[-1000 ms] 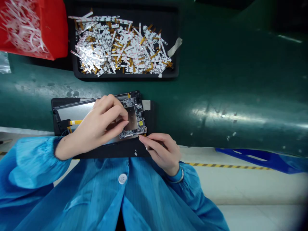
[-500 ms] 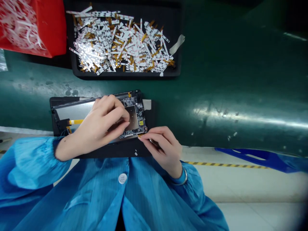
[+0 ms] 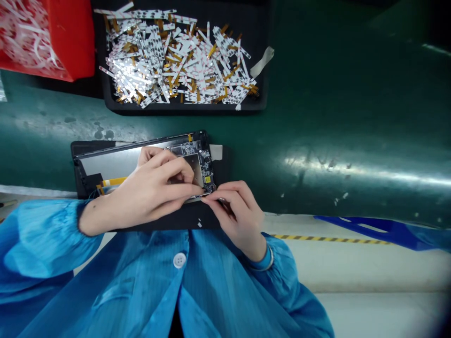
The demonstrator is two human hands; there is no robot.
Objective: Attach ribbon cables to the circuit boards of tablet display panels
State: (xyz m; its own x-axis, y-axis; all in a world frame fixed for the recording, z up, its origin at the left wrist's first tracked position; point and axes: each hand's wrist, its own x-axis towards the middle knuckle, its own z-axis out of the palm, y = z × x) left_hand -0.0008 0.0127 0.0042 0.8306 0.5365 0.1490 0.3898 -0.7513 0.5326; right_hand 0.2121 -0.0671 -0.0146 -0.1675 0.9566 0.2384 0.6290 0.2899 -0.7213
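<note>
Left hand (image 3: pixel 151 185) is pressed onto the circuit board (image 3: pixel 206 169) with fingers bent; right hand (image 3: pixel 236 216) is pinched at the board's near edge. The open tablet (image 3: pixel 109 162) is laid flat on a black mat (image 3: pixel 190 216), long axis sideways, board end rightward, with a tray (image 3: pixel 183 110) of flex strips (image 3: pixel 176 61) set beyond it on the green tabletop (image 3: pixel 352 117).

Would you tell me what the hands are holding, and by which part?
The left hand and right hand seem to pinch a thin silvery strip by its ends, along the lower edge of the circuit board.

Blk PCB (image 3: pixel 186 149) w/ metal shield (image 3: pixel 195 169), glossy green bench (image 3: pixel 352 103).
</note>
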